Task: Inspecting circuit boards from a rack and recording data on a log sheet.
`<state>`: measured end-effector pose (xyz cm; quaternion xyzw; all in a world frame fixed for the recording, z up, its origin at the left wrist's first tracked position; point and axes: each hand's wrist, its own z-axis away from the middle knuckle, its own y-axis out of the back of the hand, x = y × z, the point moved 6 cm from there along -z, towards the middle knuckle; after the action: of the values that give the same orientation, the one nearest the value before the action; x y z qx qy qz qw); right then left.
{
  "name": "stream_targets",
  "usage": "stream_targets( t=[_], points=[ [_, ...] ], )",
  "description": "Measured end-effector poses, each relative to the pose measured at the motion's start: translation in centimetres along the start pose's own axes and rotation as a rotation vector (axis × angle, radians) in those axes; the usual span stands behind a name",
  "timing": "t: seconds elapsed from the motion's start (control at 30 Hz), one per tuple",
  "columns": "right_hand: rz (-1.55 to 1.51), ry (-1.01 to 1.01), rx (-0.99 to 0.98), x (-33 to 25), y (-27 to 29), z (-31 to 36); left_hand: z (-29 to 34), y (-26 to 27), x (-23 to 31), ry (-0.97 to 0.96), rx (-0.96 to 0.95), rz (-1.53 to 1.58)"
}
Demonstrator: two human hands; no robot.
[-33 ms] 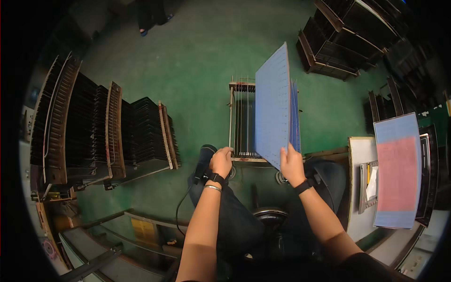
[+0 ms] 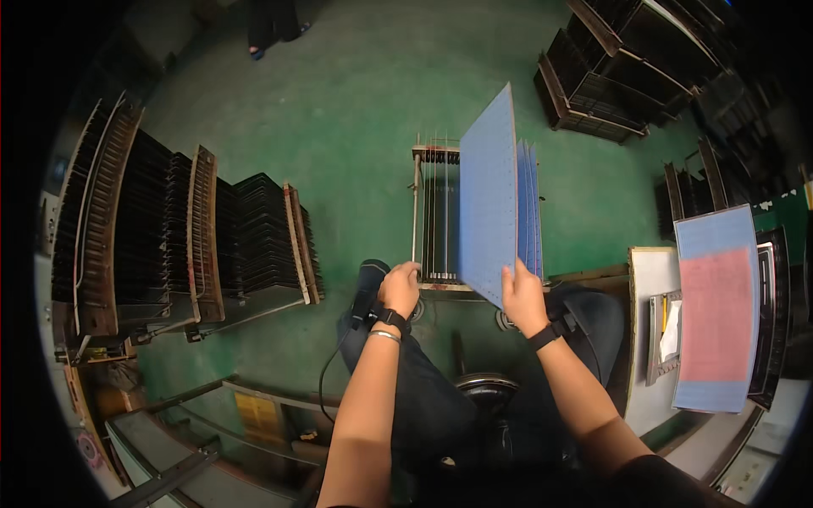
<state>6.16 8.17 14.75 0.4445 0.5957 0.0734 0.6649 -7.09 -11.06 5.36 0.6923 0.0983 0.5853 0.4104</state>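
Observation:
A large flat blue panel (image 2: 488, 195) stands nearly upright, tilted, over a low slotted rack (image 2: 461, 286) in front of me. My right hand (image 2: 525, 298) pinches the panel's near lower edge between thumb and fingers. More blue panels (image 2: 531, 207) stand on edge in the rack's right side, partly hidden by the held one. On the left, thin upright plates (image 2: 437, 212) or dividers show between the slots. My left hand (image 2: 400, 288) is curled against the rack's near left corner, its fingertips closed at the frame.
Racks of dark plates (image 2: 207, 245) stand at the left, with more stacked racks (image 2: 597, 76) far right. A blue and pink panel (image 2: 716, 313) lies on a bench at right, beside a metal tray (image 2: 665, 339). A person's legs (image 2: 273, 25) show at the far left.
My right hand and the blue panel have shifted slightly left, and the panel's top sits a little lower. More of the panels behind it shows. My left hand stays at the rack corner.

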Motion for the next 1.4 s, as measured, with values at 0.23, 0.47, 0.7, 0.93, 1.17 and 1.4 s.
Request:
stream_targets(
  t=[0.23,0.47,0.7,0.93,1.17,1.4],
  points=[
    [-0.069,-0.145,-0.019,0.9,-0.3,-1.7,-3.0,-3.5,-0.6,-0.065,0.092,-0.034],
    [-0.047,-0.145,-0.051,2.0,-1.6,-6.0,-4.7,-6.6,0.8,-0.123,0.104,-0.129],
    [0.151,-0.193,-0.261,3.9,-8.5,-6.3,-4.6,-9.4,2.2,-0.024,-0.139,-0.414],
    [-0.102,-0.219,-0.585,5.6,-7.8,0.9,-4.6,-9.0,0.8,0.0,-0.142,-0.283],
    [-0.078,-0.266,-0.573,8.5,-2.7,6.3,-3.1,3.1,9.9,-0.048,-0.097,0.033],
    [-0.515,-0.523,-0.363,9.0,3.9,5.8,3.9,18.7,12.8,0.002,-0.079,0.94]
  ],
)
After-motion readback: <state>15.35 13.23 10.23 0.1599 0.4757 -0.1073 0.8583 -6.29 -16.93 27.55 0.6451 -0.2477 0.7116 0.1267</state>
